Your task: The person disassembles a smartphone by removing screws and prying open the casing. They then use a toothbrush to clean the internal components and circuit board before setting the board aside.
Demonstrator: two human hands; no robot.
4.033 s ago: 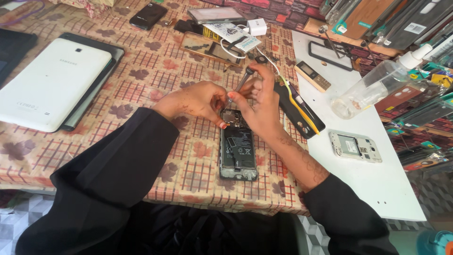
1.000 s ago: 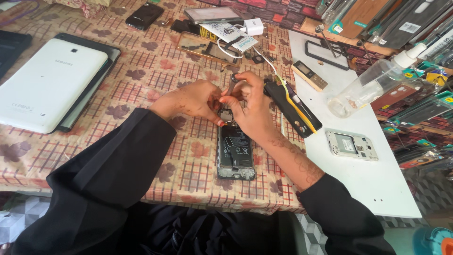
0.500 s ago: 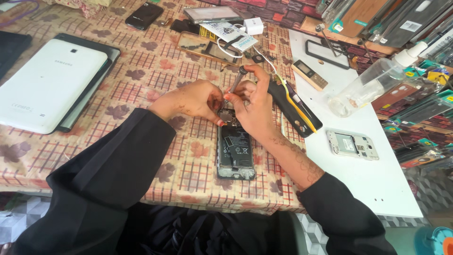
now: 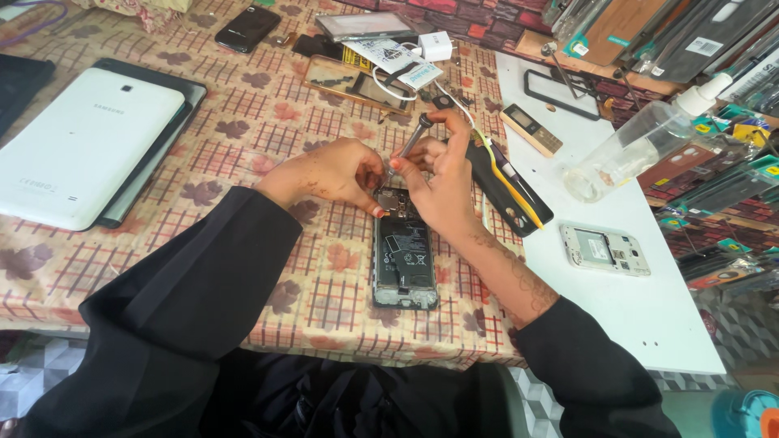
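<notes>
An opened black phone lies back-up on the checked tablecloth, its battery and inner parts exposed. My right hand grips a small screwdriver, the tip pointing down at the phone's top end. My left hand rests on the phone's upper left corner, fingertips pressing it down. Both arms wear black sleeves.
A white tablet lies on a dark case at left. A black tool case with a yellow stripe sits right of my hands. On the white board lie a silver phone frame, a small bar phone and a clear bottle. Phones and a charger crowd the back.
My hands have stayed at the phone's top end. The screwdriver has shifted slightly and the view has tilted a little; the phone has not moved.
</notes>
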